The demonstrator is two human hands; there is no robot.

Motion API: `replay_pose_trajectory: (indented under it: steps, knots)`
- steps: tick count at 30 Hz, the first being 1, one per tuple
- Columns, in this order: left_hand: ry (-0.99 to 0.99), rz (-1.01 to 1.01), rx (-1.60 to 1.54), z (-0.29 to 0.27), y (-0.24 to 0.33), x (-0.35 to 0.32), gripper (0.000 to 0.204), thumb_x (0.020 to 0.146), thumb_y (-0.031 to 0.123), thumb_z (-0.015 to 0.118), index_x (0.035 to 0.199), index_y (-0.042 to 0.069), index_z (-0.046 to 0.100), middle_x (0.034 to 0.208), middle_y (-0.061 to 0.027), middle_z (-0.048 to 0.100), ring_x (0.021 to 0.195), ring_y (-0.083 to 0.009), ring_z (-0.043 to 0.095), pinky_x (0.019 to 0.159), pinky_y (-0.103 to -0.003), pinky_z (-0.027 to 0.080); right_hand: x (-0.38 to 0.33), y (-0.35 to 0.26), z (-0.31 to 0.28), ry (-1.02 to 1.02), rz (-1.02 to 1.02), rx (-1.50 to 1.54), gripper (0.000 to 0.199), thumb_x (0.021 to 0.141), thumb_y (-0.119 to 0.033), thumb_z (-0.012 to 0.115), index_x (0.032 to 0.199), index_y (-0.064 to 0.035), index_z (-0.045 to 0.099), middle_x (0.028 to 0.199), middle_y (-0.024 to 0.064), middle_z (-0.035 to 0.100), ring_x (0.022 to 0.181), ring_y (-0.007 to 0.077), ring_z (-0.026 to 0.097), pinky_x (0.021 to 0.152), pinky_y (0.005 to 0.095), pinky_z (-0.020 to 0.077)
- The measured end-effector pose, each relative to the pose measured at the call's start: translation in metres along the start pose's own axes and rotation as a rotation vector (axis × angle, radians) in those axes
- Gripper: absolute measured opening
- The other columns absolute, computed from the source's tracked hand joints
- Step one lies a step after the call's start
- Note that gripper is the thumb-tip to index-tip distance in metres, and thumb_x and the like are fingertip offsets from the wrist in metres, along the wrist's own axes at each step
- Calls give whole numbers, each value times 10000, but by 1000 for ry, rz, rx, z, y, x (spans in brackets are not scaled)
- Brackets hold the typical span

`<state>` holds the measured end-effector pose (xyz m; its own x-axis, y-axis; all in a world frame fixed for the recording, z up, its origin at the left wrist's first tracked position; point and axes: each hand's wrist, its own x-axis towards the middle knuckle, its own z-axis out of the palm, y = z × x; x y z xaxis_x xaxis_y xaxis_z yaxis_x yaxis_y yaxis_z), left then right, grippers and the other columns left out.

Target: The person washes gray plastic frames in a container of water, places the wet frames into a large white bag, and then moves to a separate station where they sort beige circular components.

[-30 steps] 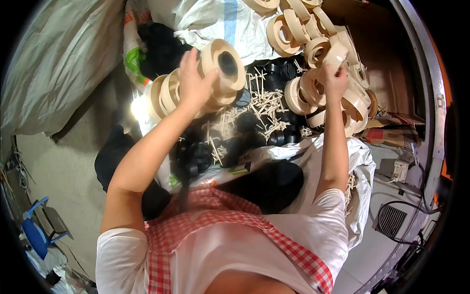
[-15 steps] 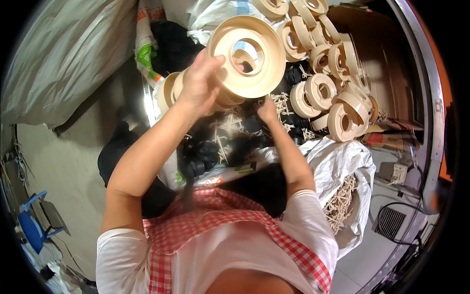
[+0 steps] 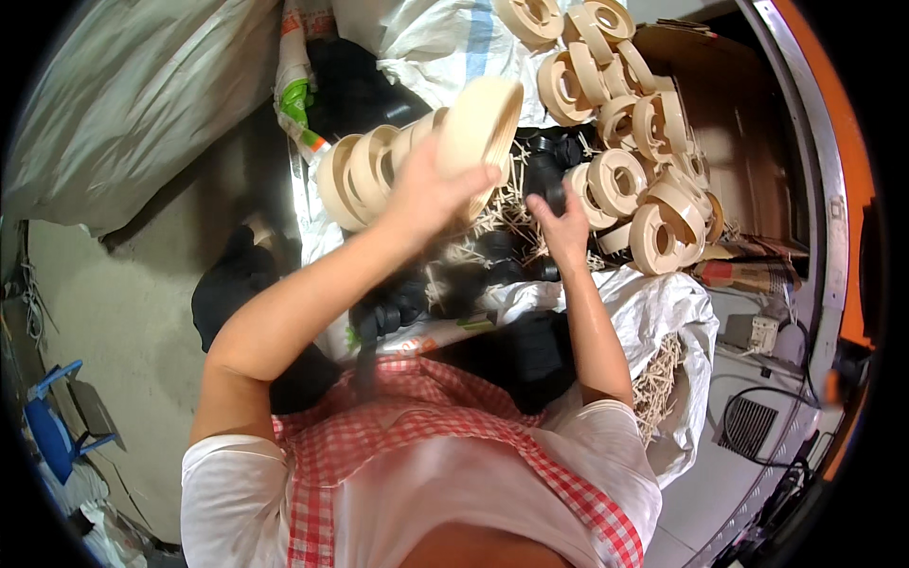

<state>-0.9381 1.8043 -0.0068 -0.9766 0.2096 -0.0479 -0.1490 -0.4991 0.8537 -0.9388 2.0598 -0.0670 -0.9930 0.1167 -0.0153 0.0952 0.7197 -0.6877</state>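
Note:
My left hand [image 3: 423, 196] is closed on a beige plastic ring-shaped part [image 3: 481, 128], raised above the work surface and tilted nearly edge-on. To its left stands a row of similar beige parts [image 3: 365, 170], partly hidden by that hand. Lower and to the right, my right hand [image 3: 565, 230] has its thumb and fingers on either side of a black round plastic part [image 3: 543, 180]. Small beige stick-like pieces [image 3: 497, 213] lie scattered among more black parts [image 3: 497, 248] between my arms.
Many beige rings [image 3: 653, 123] are piled at the far right beside a cardboard box [image 3: 739, 123]. A white sack [image 3: 696, 312] holding beige stick-like pieces [image 3: 660, 393] is by my right elbow. Another white sack [image 3: 436, 43] lies at the back. A blue stool [image 3: 52, 431] stands at the left.
The beige ring in my left hand has turned from face-up to nearly edge-on. My right hand has shifted right and opened around a black part. The view has moved slightly.

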Motion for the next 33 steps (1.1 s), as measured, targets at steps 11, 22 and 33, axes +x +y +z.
replay_pose_trajectory:
  steps: [11, 22, 33]
  knots:
    - [-257, -455, -101, -4, -13, -16, 418, 811, 169, 641, 1174, 13, 505, 1029, -51, 593, 893, -118, 579, 762, -265, 487, -39, -79, -14, -340, -1126, -186, 329, 635, 25, 689, 858, -41, 456, 1275, 215, 387, 1182, 428, 385, 993, 444, 322]
    - [-274, -171, 105, 3, -24, -23, 504, 779, 137, 658, 1223, 3, 460, 1045, -55, 583, 904, -113, 558, 758, -257, 476, -46, -89, -5, -384, 432, 697, 750, 872, -329, 566, 1372, -77, 66, 1271, 213, 353, 992, 283, 559, 726, 385, 543]
    - [-209, 256, 550, 4, -45, -36, 564, 719, 210, 687, 1212, 24, 484, 1041, -47, 598, 895, -124, 579, 760, -265, 476, -51, -88, 0, -591, 421, 885, 623, 853, -262, 567, 1322, -85, 198, 1202, 184, 444, 971, 291, 561, 753, 394, 522]
